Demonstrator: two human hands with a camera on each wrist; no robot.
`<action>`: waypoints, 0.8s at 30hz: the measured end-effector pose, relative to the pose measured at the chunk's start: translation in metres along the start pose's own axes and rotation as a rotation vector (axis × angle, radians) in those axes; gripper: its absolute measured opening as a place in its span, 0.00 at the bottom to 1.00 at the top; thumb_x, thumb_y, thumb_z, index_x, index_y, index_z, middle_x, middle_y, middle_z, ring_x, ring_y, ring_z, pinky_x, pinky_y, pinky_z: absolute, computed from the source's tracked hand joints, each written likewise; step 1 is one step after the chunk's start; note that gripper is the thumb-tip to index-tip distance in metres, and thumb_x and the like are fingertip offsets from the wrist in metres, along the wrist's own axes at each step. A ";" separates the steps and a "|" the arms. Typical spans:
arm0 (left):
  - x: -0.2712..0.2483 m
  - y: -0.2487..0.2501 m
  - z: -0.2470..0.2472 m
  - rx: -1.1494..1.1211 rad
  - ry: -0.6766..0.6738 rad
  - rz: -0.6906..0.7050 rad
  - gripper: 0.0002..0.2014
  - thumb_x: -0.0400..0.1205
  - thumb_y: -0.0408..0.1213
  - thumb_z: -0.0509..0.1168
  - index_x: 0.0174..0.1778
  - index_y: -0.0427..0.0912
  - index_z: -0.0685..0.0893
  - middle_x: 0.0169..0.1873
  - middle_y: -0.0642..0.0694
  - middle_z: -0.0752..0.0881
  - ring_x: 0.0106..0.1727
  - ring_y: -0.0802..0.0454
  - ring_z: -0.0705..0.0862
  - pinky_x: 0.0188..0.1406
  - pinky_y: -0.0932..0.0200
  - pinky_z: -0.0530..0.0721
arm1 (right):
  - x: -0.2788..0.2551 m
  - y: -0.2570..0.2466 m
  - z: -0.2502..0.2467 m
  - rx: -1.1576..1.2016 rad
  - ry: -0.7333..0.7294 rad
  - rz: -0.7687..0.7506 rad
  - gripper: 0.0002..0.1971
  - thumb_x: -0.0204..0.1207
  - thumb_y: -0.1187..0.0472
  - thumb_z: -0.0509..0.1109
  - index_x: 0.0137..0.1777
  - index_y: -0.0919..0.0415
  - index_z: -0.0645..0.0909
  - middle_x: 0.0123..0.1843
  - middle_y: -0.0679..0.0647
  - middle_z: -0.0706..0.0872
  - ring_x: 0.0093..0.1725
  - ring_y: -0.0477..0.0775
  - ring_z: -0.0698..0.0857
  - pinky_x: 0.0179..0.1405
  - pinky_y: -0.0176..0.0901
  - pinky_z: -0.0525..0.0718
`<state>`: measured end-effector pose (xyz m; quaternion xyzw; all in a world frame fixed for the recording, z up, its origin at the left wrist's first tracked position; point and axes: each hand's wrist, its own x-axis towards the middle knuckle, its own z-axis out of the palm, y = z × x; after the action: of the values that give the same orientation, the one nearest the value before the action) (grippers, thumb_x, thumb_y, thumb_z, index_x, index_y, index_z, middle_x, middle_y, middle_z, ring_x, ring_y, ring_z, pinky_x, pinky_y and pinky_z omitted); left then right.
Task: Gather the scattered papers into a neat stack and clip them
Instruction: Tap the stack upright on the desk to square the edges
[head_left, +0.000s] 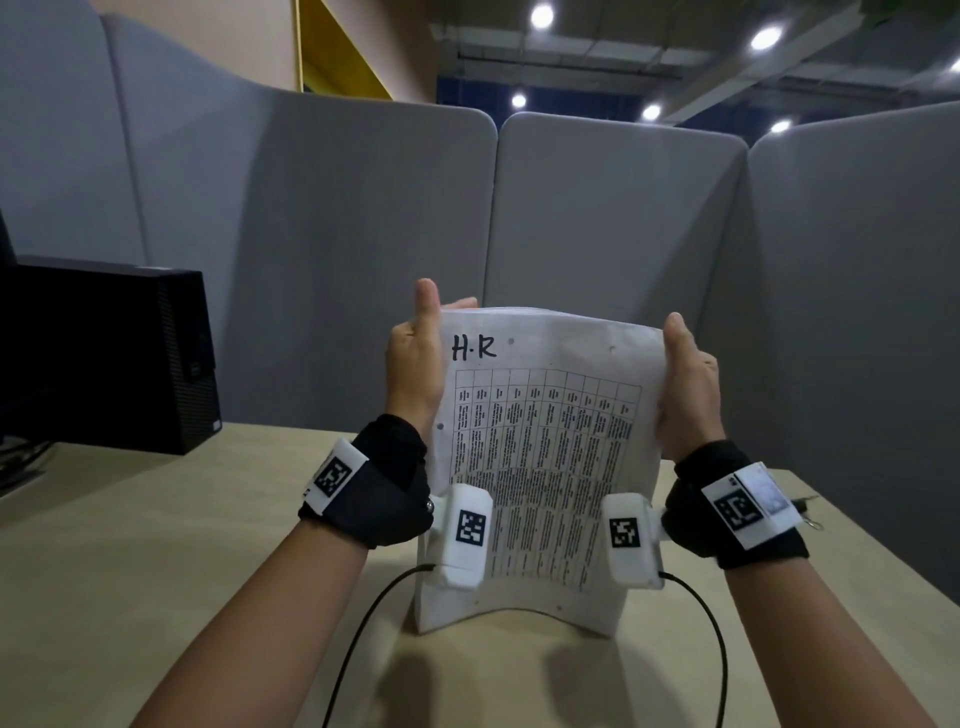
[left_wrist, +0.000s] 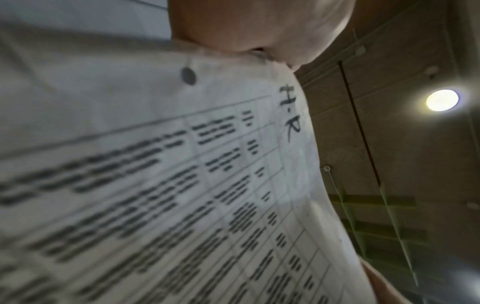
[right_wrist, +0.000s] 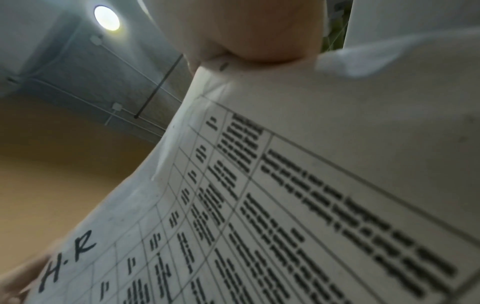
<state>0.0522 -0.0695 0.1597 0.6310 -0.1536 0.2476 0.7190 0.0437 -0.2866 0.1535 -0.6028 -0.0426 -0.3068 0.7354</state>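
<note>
Upright on the bench, the paper stack stands on its lower edge, which bows upward at the middle, top sheet marked "H·R" above a printed table. Left hand grips the left edge, right hand the right edge; each thumb lies on the front, fingers curled behind. Black computer tower stands far left

I am sitting in an office cubicle: grey padded partition panels are curving round my pale wood counter from nine to three o'clock, a black desktop computer tower is standing at ten o'clock, and round ceiling lights are glowing at one o'clock.
</note>
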 end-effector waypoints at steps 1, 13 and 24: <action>-0.002 -0.003 -0.001 0.005 -0.034 0.011 0.26 0.75 0.72 0.51 0.44 0.56 0.84 0.31 0.47 0.83 0.35 0.52 0.83 0.36 0.58 0.83 | 0.002 0.000 0.000 0.011 0.002 0.034 0.22 0.83 0.50 0.55 0.32 0.62 0.77 0.24 0.51 0.82 0.21 0.44 0.80 0.22 0.32 0.77; -0.002 -0.011 -0.010 -0.025 -0.188 0.000 0.11 0.67 0.37 0.75 0.40 0.43 0.81 0.39 0.46 0.88 0.43 0.47 0.89 0.47 0.50 0.88 | -0.004 -0.011 -0.007 0.134 -0.164 0.195 0.40 0.73 0.25 0.39 0.37 0.58 0.79 0.25 0.53 0.83 0.24 0.51 0.81 0.28 0.39 0.81; -0.020 -0.031 -0.012 -0.091 -0.189 -0.173 0.07 0.76 0.38 0.70 0.47 0.43 0.81 0.40 0.48 0.88 0.36 0.58 0.90 0.36 0.60 0.87 | -0.027 0.035 -0.020 -0.051 -0.221 0.026 0.46 0.35 0.37 0.85 0.54 0.62 0.82 0.47 0.58 0.90 0.48 0.60 0.88 0.45 0.51 0.90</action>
<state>0.0517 -0.0632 0.1219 0.6293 -0.1765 0.1169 0.7478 0.0330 -0.2907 0.1067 -0.6521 -0.1078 -0.2299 0.7144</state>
